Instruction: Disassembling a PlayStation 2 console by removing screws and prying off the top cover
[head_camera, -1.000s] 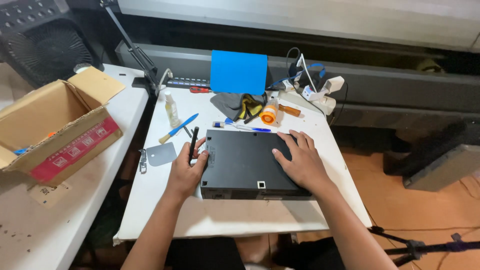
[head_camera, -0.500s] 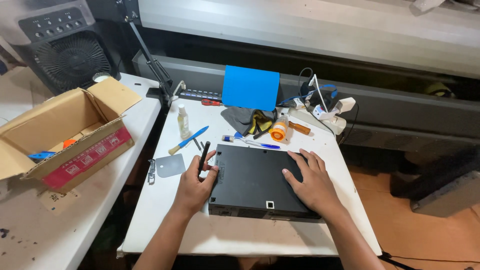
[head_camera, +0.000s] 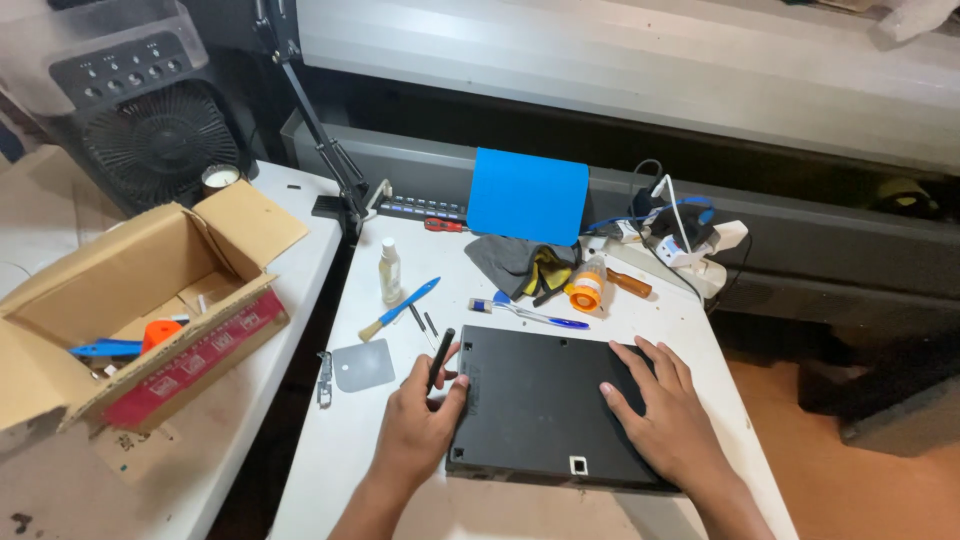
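My left hand (head_camera: 420, 425) pinches a slim black tool (head_camera: 440, 358); my right hand (head_camera: 668, 420) lies open, flat on the matte black laptop base (head_camera: 545, 405); a grey scraper (head_camera: 362, 365) lies left.

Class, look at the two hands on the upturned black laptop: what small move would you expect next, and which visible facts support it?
Probably the left hand tips its black tool down to the left edge of the black laptop. The tool is already gripped beside that edge, pointing away from the person, while the right hand lies flat on the base, seemingly steadying it. This is only a judgement.
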